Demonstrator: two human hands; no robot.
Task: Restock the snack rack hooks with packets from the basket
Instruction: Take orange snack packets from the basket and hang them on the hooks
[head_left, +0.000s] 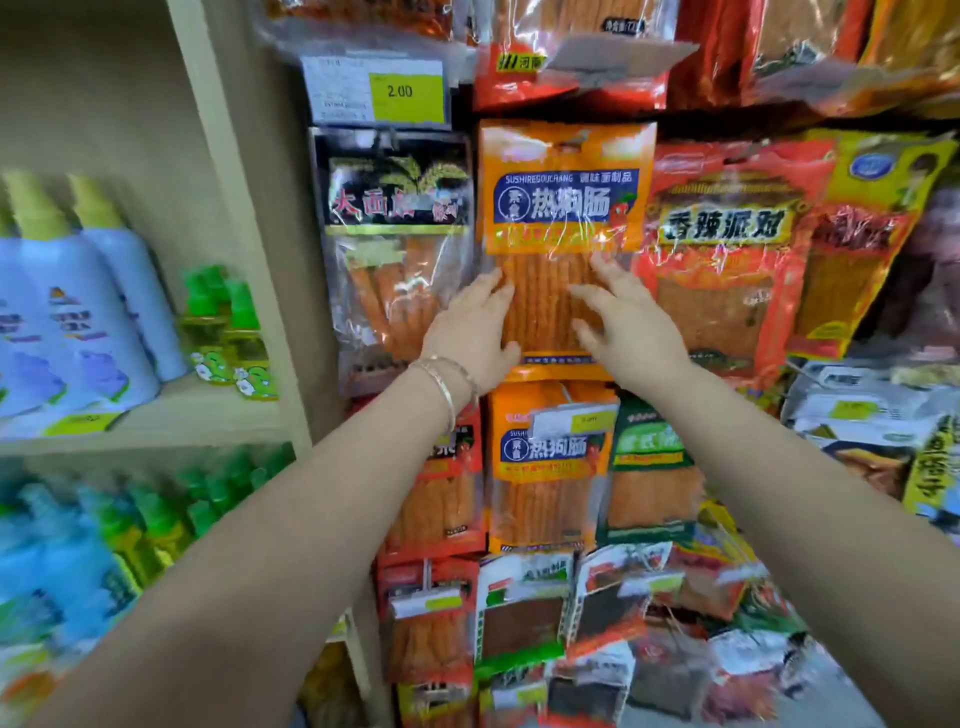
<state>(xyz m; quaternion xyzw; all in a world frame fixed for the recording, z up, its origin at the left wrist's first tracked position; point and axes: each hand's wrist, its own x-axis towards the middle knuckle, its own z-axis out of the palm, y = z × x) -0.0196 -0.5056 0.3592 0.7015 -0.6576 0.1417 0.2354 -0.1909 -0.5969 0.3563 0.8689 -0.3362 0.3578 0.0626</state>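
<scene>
Head view. We see one packet in work: an orange packet lies flat against the snack rack at mid-height, between a black packet on its left and a red packet on its right. Its hook is hidden behind the header, so we cannot tell whether the packet is fully seated.

The left hand and the right hand are apart, one at each side of the packet's clear lower half. The fingers of both are straight and spread, resting on the film; neither hand clamps anything.

We judge the step as hanging or squaring this packet. The basket is out of view, so we cannot state the remaining stock.

Count: two hands; two orange packet fronts of this design, the second orange packet directly below the first; any packets stacked behind them cannot be counted. One price label reads 2.00.
</scene>
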